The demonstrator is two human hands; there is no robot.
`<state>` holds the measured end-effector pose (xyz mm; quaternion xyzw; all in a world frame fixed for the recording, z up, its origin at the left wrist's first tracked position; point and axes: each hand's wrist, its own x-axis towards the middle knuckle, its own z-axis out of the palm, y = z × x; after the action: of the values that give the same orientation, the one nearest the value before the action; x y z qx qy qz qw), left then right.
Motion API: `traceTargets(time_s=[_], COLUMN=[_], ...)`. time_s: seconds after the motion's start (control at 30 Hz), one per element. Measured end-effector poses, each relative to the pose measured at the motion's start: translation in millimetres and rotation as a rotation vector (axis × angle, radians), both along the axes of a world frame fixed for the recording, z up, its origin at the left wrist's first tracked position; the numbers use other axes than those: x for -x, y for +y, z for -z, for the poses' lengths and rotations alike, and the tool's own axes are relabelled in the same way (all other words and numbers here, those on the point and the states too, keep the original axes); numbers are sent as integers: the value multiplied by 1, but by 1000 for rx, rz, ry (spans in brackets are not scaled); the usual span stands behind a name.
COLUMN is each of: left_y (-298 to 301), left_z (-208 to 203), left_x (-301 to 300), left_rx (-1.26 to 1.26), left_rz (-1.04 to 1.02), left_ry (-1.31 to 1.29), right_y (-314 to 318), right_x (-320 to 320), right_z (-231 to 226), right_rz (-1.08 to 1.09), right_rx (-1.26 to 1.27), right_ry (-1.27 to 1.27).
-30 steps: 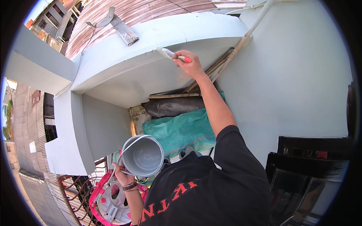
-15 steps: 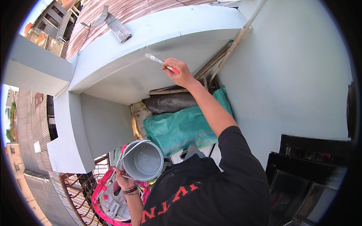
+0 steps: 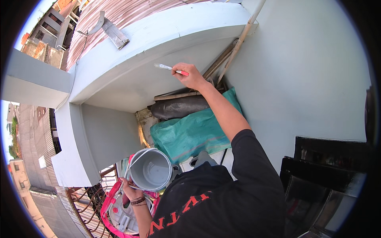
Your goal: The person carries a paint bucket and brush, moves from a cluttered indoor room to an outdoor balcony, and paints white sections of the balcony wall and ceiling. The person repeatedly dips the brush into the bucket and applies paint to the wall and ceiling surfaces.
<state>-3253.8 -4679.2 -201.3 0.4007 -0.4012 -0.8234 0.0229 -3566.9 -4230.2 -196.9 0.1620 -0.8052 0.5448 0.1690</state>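
A paintbrush (image 3: pixel 164 67) with a pale, paint-coated head and a red handle end is gripped in my right hand (image 3: pixel 189 75). Its bristles point left, close to the light grey-white inner face of the low wall (image 3: pixel 131 77); I cannot tell whether they touch it. My left hand (image 3: pixel 131 189) is closed at the side of a grey bucket (image 3: pixel 151 169), apparently round its white handle. The bucket tilts toward me, showing its inside with a little pale liquid or residue at the bottom.
A green tarp sack (image 3: pixel 190 129) and a dark rolled bundle (image 3: pixel 179 108) lie on the floor ahead. Wooden poles (image 3: pixel 238 47) lean in the corner. A pink-and-white plastic item (image 3: pixel 119 214) is below the bucket, beside a rusty railing (image 3: pixel 81 206). Black furniture or panels (image 3: pixel 317 174) stand at right.
The brush has dropped slightly from near the wall's upper edge to lower on its inner face. The view has shifted a little; my left hand still holds the bucket.
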Motion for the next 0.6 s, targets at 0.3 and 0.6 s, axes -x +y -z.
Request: traceTargets(time_s=[0.3,0.6], left_y=[-4,29], left_z=[4,-14], left_x=[2,15], left_rx=[139,126], left_rz=[-95,3], left_ry=[-33,-72], right_y=[136,-62], right_x=[32,-48], right_z=[15,6], right_rz=[1235,79], right_rx=[239,212], right_ry=[362,-133])
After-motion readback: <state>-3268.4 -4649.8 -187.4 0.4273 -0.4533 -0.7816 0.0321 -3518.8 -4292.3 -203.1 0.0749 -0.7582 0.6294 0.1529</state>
